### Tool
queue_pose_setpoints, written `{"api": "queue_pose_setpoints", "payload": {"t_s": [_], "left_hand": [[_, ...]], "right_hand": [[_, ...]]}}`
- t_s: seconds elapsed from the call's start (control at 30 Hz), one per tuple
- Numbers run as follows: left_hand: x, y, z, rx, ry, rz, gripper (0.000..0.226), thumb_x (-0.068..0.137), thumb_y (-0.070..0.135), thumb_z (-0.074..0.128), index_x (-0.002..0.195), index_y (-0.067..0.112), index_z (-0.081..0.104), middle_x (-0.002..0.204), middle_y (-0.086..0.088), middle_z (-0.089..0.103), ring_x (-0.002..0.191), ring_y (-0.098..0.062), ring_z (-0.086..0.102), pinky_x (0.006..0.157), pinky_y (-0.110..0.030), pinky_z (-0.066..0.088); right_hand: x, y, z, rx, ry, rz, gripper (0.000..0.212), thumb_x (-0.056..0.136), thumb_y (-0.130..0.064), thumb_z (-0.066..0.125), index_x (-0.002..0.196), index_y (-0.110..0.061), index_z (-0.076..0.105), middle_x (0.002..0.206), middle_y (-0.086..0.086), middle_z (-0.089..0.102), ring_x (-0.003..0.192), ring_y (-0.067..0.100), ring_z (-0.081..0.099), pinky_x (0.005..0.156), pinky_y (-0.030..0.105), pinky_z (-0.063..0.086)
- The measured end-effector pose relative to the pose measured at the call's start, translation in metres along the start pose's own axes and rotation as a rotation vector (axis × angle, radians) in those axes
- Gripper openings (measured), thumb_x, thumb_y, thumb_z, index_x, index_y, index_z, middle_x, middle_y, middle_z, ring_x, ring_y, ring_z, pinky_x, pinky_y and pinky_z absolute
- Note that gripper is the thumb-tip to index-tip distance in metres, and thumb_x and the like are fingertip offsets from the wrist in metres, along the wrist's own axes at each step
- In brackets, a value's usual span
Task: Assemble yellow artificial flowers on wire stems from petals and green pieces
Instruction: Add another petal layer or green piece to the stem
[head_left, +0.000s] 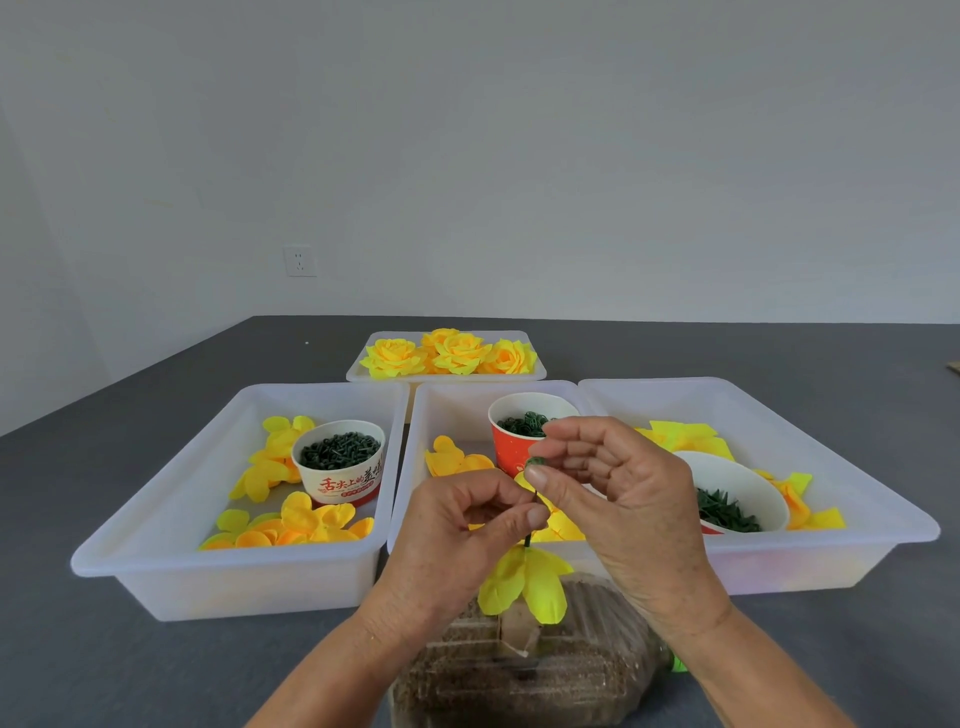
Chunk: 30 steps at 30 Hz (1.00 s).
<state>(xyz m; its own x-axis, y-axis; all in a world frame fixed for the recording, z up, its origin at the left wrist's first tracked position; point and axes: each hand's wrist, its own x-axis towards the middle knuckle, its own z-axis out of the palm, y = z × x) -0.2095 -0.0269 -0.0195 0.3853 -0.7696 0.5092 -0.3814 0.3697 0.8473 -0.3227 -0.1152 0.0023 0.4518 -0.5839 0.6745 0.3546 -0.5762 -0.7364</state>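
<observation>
Wire stem (530, 538) is held nearly upright between the two hands, its long axis running from the yellow petal piece (524, 582) threaded low on it up to the tip near the right thumb. The left hand (457, 525) is clenched around the stem in a pinch of thumb and forefinger, just above the petal piece. The right hand (613, 493) pinches a small green piece (535, 462) between thumb and forefinger, directly over the stem's upper end and seemingly touching it; the right hand is thus the nearer to the tip, and the piece is judged to need a straight push down along the stem's axis. The stem's top is hidden behind the right thumb, so whether the piece is already threaded cannot be told. The stem's lower end is covered by the petals. Beneath the hands a clear bottle (524, 660) of brown filling lies on the tabletop (78, 649), cut off by the lower edge. The red cup (511, 441) of green pieces is partly hidden behind the right hand
</observation>
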Motion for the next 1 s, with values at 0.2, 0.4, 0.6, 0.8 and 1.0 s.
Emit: {"api": "queue_pose_setpoints", "payload": {"t_s": [0.2, 0.4, 0.6, 0.8, 1.0], "left_hand": [[0.0, 0.001, 0.001, 0.004, 0.002, -0.001, 0.01, 0.071, 0.026, 0.07, 0.071, 0.016, 0.072, 0.069, -0.005, 0.07, 0.066, -0.013, 0.062, 0.067, -0.03, 0.052], [0.0, 0.001, 0.0, 0.003, -0.005, 0.011, 0.009, 0.072, 0.024, 0.07, 0.07, 0.015, 0.071, 0.067, -0.005, 0.069, 0.065, -0.012, 0.061, 0.065, -0.026, 0.05], [0.0, 0.002, 0.0, -0.008, -0.009, 0.007, 0.006, 0.072, 0.024, 0.069, 0.067, 0.023, 0.072, 0.065, 0.0, 0.068, 0.064, -0.009, 0.061, 0.064, -0.024, 0.048], [-0.001, 0.004, 0.0, 0.008, -0.006, 0.002, 0.007, 0.073, 0.025, 0.068, 0.067, 0.022, 0.072, 0.064, 0.001, 0.068, 0.063, -0.008, 0.06, 0.063, -0.021, 0.048], [-0.007, 0.006, -0.004, 0.023, 0.07, -0.061, 0.014, 0.069, 0.026, 0.08, 0.078, 0.017, 0.073, 0.076, -0.003, 0.072, 0.074, -0.017, 0.067, 0.07, -0.024, 0.053]], "right_hand": [[-0.001, 0.0, 0.001, 0.069, 0.051, 0.013, 0.026, 0.065, -0.017, 0.075, 0.087, -0.026, 0.065, 0.082, -0.007, 0.072, 0.075, 0.006, 0.068, 0.068, 0.014, 0.052], [-0.003, 0.002, 0.001, 0.035, 0.026, -0.009, 0.027, 0.066, -0.016, 0.076, 0.087, -0.029, 0.065, 0.081, -0.007, 0.072, 0.074, 0.009, 0.069, 0.068, 0.017, 0.053], [-0.006, 0.006, 0.001, 0.031, 0.024, 0.003, 0.029, 0.067, -0.013, 0.077, 0.089, -0.027, 0.066, 0.083, -0.007, 0.073, 0.076, 0.009, 0.069, 0.07, 0.018, 0.054], [-0.008, 0.01, -0.001, 0.014, 0.019, 0.02, 0.036, 0.068, -0.002, 0.079, 0.088, -0.029, 0.067, 0.083, -0.007, 0.073, 0.077, 0.01, 0.069, 0.071, 0.02, 0.055], [-0.012, 0.01, -0.001, 0.051, 0.006, 0.073, 0.026, 0.065, -0.011, 0.079, 0.084, -0.026, 0.068, 0.08, -0.004, 0.073, 0.074, 0.011, 0.069, 0.07, 0.022, 0.055]]}}
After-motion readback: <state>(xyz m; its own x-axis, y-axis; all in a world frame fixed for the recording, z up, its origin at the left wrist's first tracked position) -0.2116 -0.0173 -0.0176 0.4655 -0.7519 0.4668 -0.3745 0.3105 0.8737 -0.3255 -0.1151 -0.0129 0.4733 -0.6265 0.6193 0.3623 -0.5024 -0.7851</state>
